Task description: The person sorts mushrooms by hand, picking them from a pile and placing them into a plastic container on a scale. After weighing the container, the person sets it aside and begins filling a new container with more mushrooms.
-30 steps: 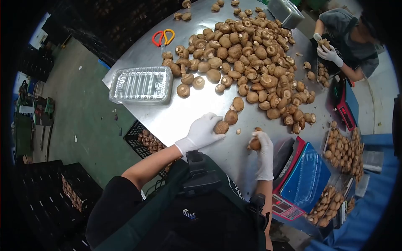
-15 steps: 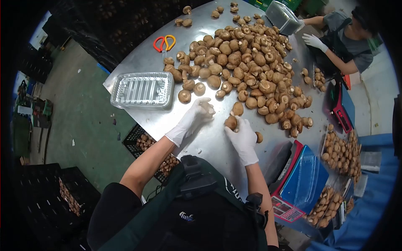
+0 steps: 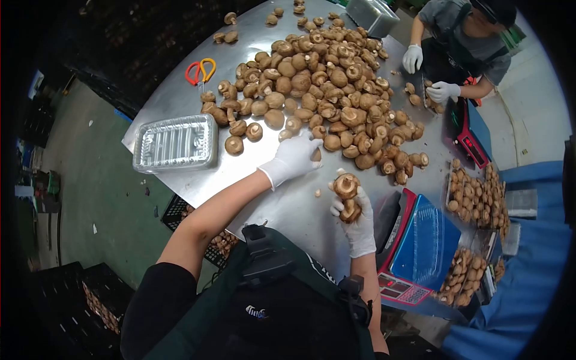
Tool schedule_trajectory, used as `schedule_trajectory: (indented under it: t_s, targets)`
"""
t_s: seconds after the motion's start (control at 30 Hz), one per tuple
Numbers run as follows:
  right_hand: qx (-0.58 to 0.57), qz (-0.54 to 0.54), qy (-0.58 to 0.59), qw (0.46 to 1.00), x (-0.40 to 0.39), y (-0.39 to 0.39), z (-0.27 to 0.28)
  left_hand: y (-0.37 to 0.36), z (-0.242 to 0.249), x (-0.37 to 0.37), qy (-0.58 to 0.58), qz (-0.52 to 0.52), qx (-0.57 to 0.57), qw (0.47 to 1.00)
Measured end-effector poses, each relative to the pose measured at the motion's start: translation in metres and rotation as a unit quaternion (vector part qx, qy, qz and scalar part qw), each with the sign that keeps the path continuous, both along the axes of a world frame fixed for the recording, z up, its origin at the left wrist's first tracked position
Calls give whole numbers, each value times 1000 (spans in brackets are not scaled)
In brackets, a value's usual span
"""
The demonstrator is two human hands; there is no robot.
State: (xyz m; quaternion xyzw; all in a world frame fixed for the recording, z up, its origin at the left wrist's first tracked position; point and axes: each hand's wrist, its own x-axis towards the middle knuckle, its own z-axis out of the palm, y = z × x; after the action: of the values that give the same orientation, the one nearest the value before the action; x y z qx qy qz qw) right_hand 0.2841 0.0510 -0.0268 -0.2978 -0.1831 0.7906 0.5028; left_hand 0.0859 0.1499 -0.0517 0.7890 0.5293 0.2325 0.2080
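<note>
My right hand, in a white glove, is closed around shiitake mushrooms above the metal table. One shiitake shows its gills and stem, with another shiitake just below it. My left hand, also gloved, is at the near edge of the large shiitake pile. Its fingers are bent over a mushroom, which they partly hide. A small stem piece lies on the table between my hands.
Clear plastic trays sit at the left, near scissors with red and yellow handles. A scale stands on my right, beside filled mushroom trays. Across the table, a gloved co-worker handles mushrooms near another scale.
My left hand has reached forward to the pile's edge and closed over a mushroom. My right hand has drawn back and turned its mushrooms gills up. The co-worker's hands have moved to a tray.
</note>
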Motion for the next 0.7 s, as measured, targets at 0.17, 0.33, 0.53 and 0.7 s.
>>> schedule_trajectory:
  t_s: [0.17, 0.33, 0.53, 0.7]
  targets:
    - [23, -61, -288, 955, 37, 0, -5, 2, 6, -2, 162, -53, -52, 984]
    - [180, -119, -805, 553, 52, 0, -30, -3, 7, -19, -61, 33, -187, 980]
    - [80, 71, -848, 519, 23, -2, -15, -15, -1, -31, -600, 77, -460, 650]
    - [124, 30, -768, 627, 48, 0, -23, -21, 2, -31, -715, -63, -526, 455]
